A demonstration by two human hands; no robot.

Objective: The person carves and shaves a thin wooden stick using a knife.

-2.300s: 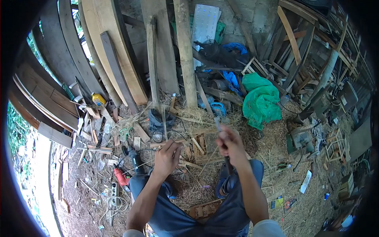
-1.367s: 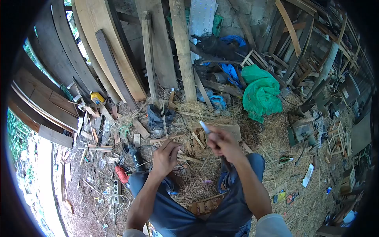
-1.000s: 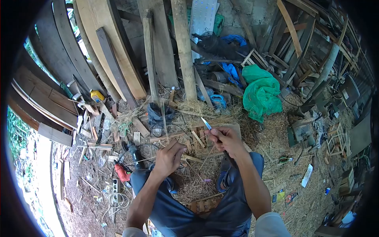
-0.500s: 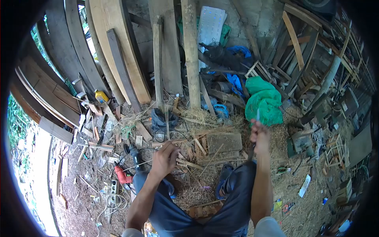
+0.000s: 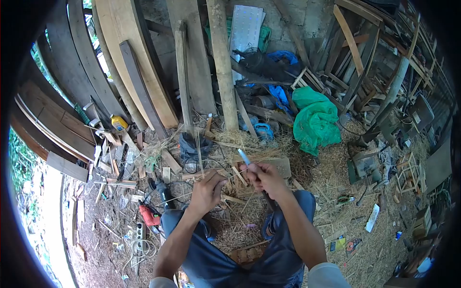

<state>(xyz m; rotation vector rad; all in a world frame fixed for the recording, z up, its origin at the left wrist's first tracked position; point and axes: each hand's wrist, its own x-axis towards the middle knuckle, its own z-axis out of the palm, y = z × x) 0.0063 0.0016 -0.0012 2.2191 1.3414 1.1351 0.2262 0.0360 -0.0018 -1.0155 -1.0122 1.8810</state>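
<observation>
Fingers closed round the knife (image 5: 244, 156), my right hand (image 5: 267, 181) near frame centre slants its blade up-left, beyond my nearer left hand (image 5: 206, 191), seemingly pinching a thin strip (image 5: 181, 196) extending leftward.

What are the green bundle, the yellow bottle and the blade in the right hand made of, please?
The green bundle looks like thin plastic sheet, slightly shiny, with crumpled folds. The yellow bottle seems smooth plastic, judging by its even, bright colour. The blade is probably bare steel: it shines pale, though the finish is unclear.
</observation>
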